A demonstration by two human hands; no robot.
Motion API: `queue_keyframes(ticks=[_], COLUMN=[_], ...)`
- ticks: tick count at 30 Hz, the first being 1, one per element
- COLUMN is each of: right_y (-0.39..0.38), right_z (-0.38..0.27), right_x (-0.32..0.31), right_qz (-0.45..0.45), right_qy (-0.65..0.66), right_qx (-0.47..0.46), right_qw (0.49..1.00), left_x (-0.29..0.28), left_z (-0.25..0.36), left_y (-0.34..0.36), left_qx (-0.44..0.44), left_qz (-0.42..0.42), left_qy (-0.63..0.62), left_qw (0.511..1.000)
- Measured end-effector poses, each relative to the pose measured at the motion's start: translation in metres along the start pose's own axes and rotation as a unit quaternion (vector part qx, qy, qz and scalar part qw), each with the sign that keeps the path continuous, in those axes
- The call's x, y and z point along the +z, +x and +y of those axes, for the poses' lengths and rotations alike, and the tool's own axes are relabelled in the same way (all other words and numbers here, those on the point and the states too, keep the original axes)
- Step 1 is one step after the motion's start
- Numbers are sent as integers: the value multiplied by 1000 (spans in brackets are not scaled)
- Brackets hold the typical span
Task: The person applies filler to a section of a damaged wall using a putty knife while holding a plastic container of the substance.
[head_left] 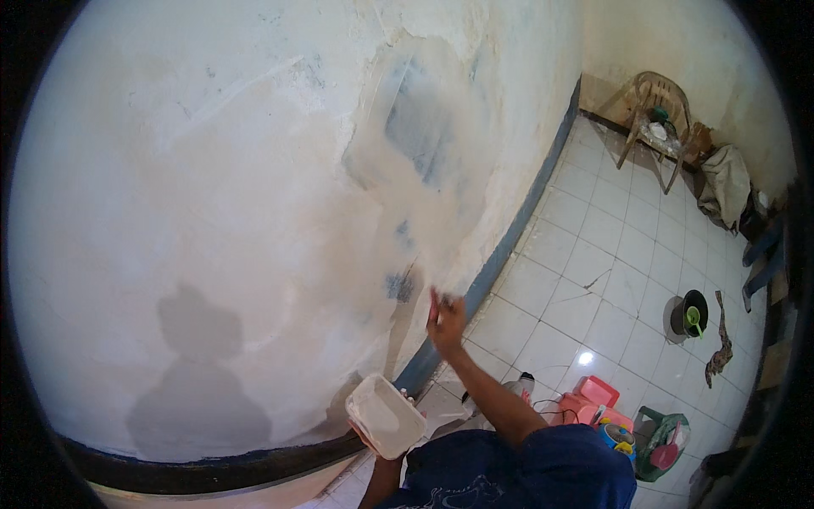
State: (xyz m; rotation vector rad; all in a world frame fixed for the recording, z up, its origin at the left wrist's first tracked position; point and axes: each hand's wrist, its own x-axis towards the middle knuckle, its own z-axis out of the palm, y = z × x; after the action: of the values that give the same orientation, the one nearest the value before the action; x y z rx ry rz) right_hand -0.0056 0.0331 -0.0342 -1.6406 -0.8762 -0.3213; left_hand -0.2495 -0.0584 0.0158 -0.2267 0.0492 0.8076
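The wall looks matt and chalky, rough along the ragged edges of its smeared coat, while the tub looks like pale plastic holding a smooth, dull paste. The floor tiles are smooth and glossy (one throws back a bright glare), the bucket looks like black plastic, and the shirt is soft dark-blue cloth.

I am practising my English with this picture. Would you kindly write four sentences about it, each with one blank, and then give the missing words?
1. The white container is in the person's ____ hand.
2. The right hand holds a red tool close to the patchy white ____.
3. The scoop in the black bucket is light ____ in colour.
4. The floor is laid with pale square ____.

Missing words: left; wall; green; tiles.
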Motion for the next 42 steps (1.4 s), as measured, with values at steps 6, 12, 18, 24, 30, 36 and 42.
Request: queue_keyframes(ticks=[6, 12, 18, 24, 30, 36, 42], right_y=[-21, -47, 24, -78, -61, -92, -135], right_z=[-30, -36, -7, -23, 17, 5, -13], right_x=[44, -10, 12, 12, 4, 77, 18], right_qz=[-64, -79, -11, -147, -133, -104, -135], right_qy=[69, 141, 116, 54, 254, 150, 134], right_qx=[-19, -114, 29, -187, 8, 64, -65], right_qw=[995, 980, 993, 970, 958, 981, 979], left_x=[-24, -8, -4, -16, 5, -7, -9], left_z=[13, 3, -7, 5, -6, -3, 8], left_y=[1, 3, 5, 1, 3, 3, -2], left_qx=[-11, -5, -20, 9, 30, 35, 50], left_qz=[20, 9, 6, -14, 46, 32, 23], left_qy=[168, 115, 106, 116, 95, 119, 100], left_qw=[985, 993, 994, 993, 994, 992, 994])
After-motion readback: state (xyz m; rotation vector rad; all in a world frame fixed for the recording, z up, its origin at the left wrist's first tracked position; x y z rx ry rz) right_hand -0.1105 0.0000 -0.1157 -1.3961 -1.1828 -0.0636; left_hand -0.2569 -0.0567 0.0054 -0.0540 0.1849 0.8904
